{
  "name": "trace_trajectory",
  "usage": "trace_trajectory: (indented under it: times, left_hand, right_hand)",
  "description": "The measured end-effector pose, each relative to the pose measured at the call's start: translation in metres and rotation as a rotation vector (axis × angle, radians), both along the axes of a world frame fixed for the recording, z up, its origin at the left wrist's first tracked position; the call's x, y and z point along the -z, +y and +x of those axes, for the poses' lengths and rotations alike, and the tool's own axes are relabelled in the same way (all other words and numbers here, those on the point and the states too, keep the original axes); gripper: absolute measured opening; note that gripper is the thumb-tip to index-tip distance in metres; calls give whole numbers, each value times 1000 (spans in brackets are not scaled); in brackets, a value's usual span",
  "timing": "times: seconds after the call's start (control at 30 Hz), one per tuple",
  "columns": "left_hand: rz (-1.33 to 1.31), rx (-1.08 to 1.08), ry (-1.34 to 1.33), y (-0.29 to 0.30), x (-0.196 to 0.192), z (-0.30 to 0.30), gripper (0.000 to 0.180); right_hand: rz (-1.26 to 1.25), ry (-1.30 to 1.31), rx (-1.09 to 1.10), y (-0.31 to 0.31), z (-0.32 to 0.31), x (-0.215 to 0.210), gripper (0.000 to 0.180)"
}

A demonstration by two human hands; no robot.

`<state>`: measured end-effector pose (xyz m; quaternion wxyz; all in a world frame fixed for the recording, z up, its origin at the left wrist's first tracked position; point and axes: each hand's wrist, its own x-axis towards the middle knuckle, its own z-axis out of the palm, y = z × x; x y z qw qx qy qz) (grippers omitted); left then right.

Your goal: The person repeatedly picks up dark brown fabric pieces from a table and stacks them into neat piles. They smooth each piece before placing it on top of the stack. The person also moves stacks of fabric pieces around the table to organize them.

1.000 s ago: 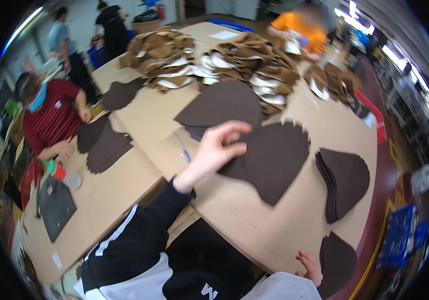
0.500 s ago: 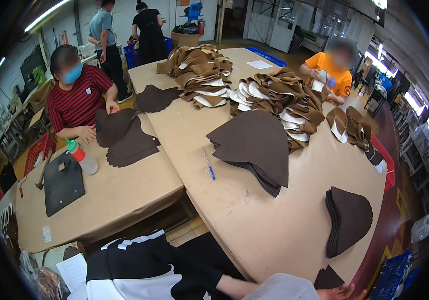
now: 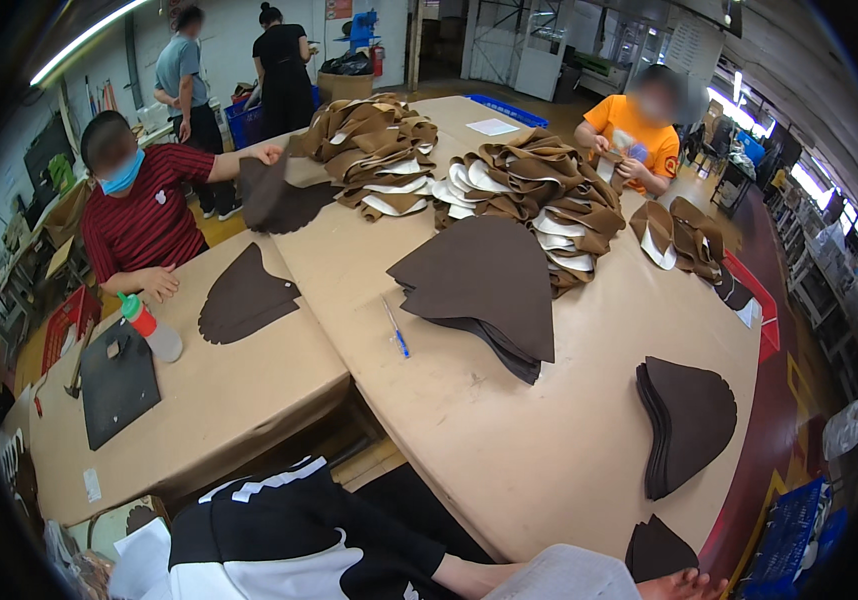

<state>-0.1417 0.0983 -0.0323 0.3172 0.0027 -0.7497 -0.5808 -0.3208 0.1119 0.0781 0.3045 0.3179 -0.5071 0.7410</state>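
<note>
At the lower right edge is my right hand (image 3: 684,585), cut off by the frame, its visible fingers apart. It lies against the near edge of a small stack of dark brown cut pieces (image 3: 661,550). A bare forearm (image 3: 474,575) runs out of a black sleeve and passes behind a pale grey cloth shape (image 3: 569,575). My left hand is not visible. Beyond my right hand, a fanned stack of dark brown pieces with scalloped edges (image 3: 694,420) rests on the table. A bigger dark brown stack (image 3: 479,280) lies farther off, with a blue pen (image 3: 397,330) beside it.
Heaps of brown-and-white pieces (image 3: 539,190) (image 3: 374,150) cover the far table (image 3: 509,450). A masked co-worker (image 3: 149,205) sits left, by a red-topped bottle (image 3: 154,330) and black mat (image 3: 119,385). Another co-worker in orange (image 3: 634,135) handles a piece. A blue crate (image 3: 787,540) stands lower right.
The masked co-worker's arm has stretched away, carrying a dark piece over to the farther one. A single piece lies in front of them. My view has turned slightly; my hand stays by the small stack.
</note>
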Motion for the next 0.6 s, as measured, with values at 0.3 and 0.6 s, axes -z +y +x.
trace_trajectory:
  times: [0.3, 0.6]
  left_hand:
    - [-21, 15, 2, 5, 2, -7, 42]
    - [-18, 34, 6, 14, 3, -11, 38]
  right_hand:
    - [-27, -26, 40, 5, -1, 1, 28]
    - [-53, -27, 70, 11, 0, -3, 28]
